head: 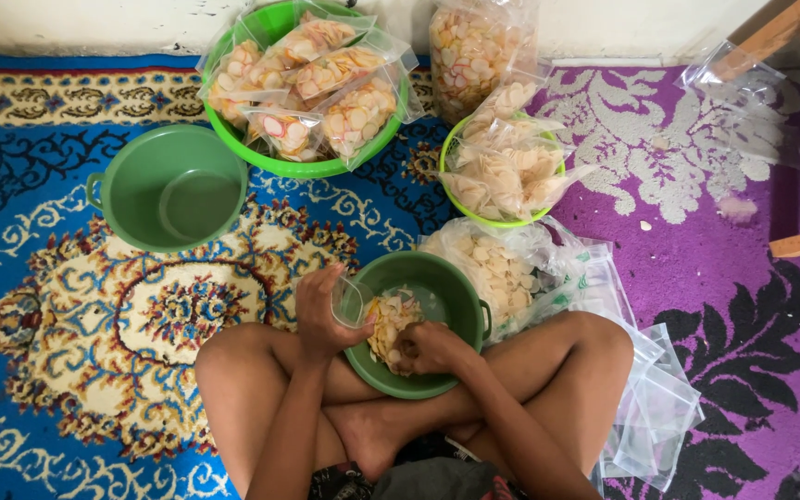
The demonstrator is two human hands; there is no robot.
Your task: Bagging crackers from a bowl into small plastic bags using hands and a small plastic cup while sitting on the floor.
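My left hand pinches open a small clear plastic bag while my right hand closes around pale round crackers in a green basin.

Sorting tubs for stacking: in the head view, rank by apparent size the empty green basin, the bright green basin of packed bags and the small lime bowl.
1. bright green basin of packed bags, though bags hide much of its rim
2. empty green basin, only slightly smaller
3. small lime bowl, clearly smallest

Empty basin left of bag-filled basin, behind the lap basin.
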